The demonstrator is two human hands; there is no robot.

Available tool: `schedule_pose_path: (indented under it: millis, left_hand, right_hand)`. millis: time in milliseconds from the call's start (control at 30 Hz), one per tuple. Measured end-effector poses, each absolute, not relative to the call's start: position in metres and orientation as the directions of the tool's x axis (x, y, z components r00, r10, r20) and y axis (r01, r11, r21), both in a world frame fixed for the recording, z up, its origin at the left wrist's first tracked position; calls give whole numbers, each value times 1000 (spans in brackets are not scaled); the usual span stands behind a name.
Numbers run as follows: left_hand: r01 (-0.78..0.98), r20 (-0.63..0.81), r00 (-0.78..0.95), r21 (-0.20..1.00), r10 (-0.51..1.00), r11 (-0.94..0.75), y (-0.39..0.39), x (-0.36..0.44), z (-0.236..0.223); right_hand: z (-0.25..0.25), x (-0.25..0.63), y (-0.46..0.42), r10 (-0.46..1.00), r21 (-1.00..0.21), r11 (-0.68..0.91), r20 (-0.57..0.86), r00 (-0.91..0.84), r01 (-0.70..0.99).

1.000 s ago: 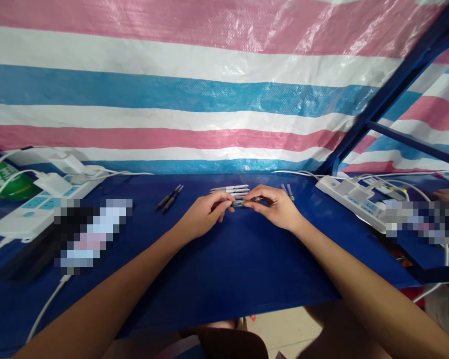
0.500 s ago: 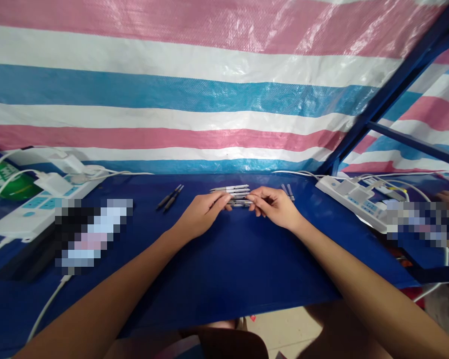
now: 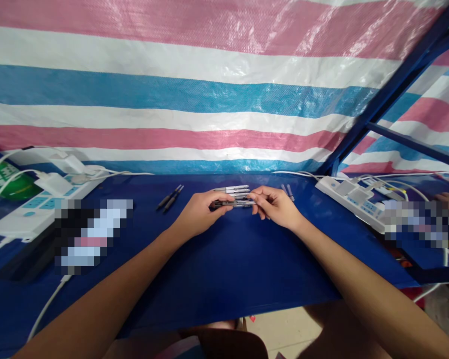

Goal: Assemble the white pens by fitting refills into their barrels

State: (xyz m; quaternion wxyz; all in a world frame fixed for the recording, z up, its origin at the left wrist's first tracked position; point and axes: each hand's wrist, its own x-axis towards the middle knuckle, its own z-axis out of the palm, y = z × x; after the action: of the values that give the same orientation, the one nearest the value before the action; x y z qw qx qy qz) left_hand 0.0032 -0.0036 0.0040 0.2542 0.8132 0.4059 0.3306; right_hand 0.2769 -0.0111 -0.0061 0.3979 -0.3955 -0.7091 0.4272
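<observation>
Left hand (image 3: 203,211) and right hand (image 3: 277,207) grip a slim pen (image 3: 234,203) at frame centre.
Fingertips of both hands close on it from either end, just below a row of silver pens (image 3: 232,190) on the blue counter (image 3: 247,259); two dark pens (image 3: 170,198) lie further left.
</observation>
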Motion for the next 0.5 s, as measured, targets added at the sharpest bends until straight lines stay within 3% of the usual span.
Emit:
schedule_pose_path:
  millis: [133,267,400,500]
  left_hand:
    - [573,347,467,582,813,-577,0,-1,5]
    - [614,386,538,430,750,-662,4,-11,10]
    - [551,348,702,286,621,-784,6,-19,17]
    - [542,319,730,269,605,-796,7,-21,16]
  right_hand:
    - [-10,279,-9,898,-941,265,160,-410,212]
    - [-16,283,-5,888,-919,309,186,-421,247]
    - [-15,285,-5,856,-806,444,253,-450,391]
    - [-14,286,-4,806,-688,558,319,-498,464]
